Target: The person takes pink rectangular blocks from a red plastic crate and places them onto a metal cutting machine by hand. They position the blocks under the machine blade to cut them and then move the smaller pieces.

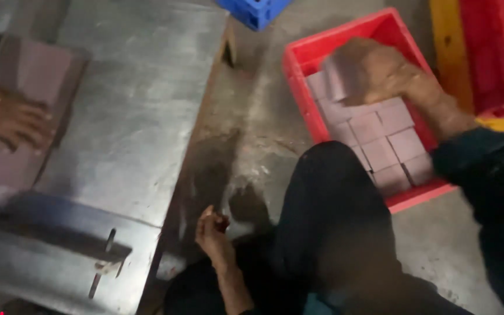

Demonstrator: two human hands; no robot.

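On the right, a red crate (298, 76) sat on the grey floor (263, 116). It was full of flat pinkish-brown blocks (380, 140) packed side by side in rows. The person's right hand (380, 70) reached down into the far end of the crate. Its grip was curled over a block (331, 81) at the top of the pile, but the hand was blurry, so I could not tell how tight it held. The dark blue sleeve (485, 169) ran back from that hand.

Lower down, the left hand (212, 230) rested near the person's dark knee (333, 192), beside the edge of the metal table (141, 116). Its fingers were bent loosely and nothing showed in its grip.

Far to the left, another person's hand (16, 122) pressed on a pinkish slab (33, 93) lying on the table. A blue crate (255, 10) stood at the top, and a yellow and red bin (485, 58) stood just beside the red crate.
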